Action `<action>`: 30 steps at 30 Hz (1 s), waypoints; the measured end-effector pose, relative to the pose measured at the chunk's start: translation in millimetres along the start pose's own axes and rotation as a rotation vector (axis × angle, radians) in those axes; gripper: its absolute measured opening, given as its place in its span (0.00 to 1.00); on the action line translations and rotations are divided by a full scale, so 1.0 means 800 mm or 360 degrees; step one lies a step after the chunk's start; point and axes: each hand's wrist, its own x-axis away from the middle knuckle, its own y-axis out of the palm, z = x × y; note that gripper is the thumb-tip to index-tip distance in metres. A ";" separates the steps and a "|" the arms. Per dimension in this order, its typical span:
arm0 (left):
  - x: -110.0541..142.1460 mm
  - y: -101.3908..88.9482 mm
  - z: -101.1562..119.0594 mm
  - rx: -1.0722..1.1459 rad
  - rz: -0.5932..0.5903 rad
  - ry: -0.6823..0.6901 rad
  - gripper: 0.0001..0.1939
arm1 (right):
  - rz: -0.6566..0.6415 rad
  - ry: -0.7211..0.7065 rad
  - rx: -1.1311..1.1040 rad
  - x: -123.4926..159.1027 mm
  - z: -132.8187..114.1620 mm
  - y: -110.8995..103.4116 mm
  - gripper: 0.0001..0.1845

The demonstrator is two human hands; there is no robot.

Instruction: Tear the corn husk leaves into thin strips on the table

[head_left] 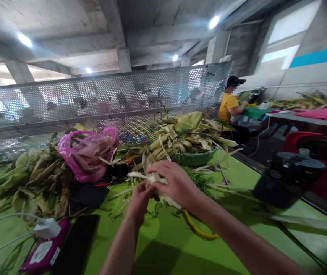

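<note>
My left hand and my right hand meet over the middle of the green table. Pale strips of corn husk stick out from between the fingers of both hands, which are closed on them. Part of the husk bundle is hidden behind my fingers. Just beyond my hands, a green basket carries a heap of dried corn husks. Thin green shreds lie beside my right hand, and a yellow loop rests on the table under my right forearm.
A pink plastic bag and more husks lie at left. Nearer are a black phone-like slab and a purple power strip with a white charger. A dark container stands right. A perforated metal screen borders the table; a person in yellow sits beyond.
</note>
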 end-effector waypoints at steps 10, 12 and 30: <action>-0.005 -0.001 0.006 0.0909 0.0533 0.0008 0.17 | 0.0046 0.0518 -0.0368 0.033 -0.004 0.090 0.08; -0.003 0.002 0.007 0.0905 0.0511 0.0003 0.17 | 0.0060 0.0508 -0.0157 0.031 -0.005 0.098 0.09; 0.000 0.003 0.008 0.0486 0.0532 0.0000 0.15 | -0.0029 0.0080 0.0716 0.045 -0.005 0.085 0.05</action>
